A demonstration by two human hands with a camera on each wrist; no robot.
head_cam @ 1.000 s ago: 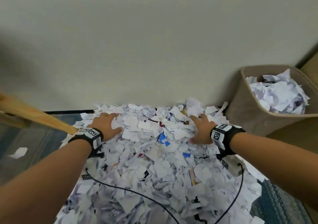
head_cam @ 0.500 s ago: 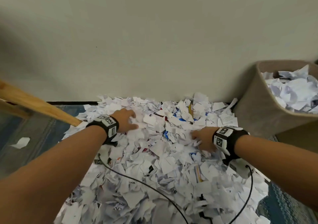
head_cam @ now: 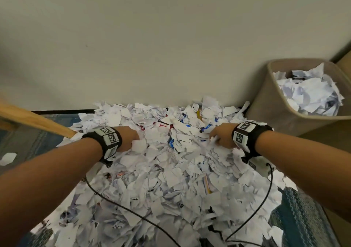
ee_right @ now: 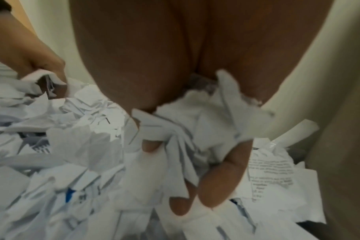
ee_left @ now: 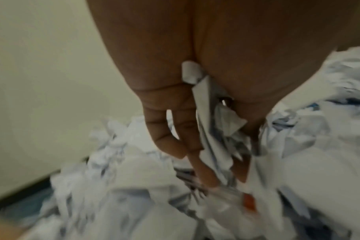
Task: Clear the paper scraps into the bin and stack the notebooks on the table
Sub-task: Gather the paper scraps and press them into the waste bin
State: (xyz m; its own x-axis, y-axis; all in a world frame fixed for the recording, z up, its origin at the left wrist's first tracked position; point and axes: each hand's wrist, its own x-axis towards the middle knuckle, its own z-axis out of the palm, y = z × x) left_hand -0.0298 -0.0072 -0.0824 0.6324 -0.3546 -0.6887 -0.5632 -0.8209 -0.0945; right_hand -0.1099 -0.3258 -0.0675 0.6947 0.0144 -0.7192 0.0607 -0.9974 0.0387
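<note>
Both hands have closed since a second ago—my left hand point(head_cam: 131, 137) and right hand point(head_cam: 221, 137) each clutch scraps point(head_cam: 171, 174) off the heap, bin point(head_cam: 269, 102) at right—next, dump; notebooks unseen.

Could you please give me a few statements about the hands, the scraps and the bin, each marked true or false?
1. Both hands are dug into the scraps. True: the left hand and right hand are each in the pile.
2. The bin is empty. False: it already holds crumpled paper nearly to its rim.
3. The right hand's grip is closed round a bunch of scraps. True: the right wrist view shows the fingers curled round paper.
4. The bin stands on the person's left. False: it stands to the right, against the wall.
5. The scraps lie on a bare wooden table. False: they lie on blue carpet.
</note>
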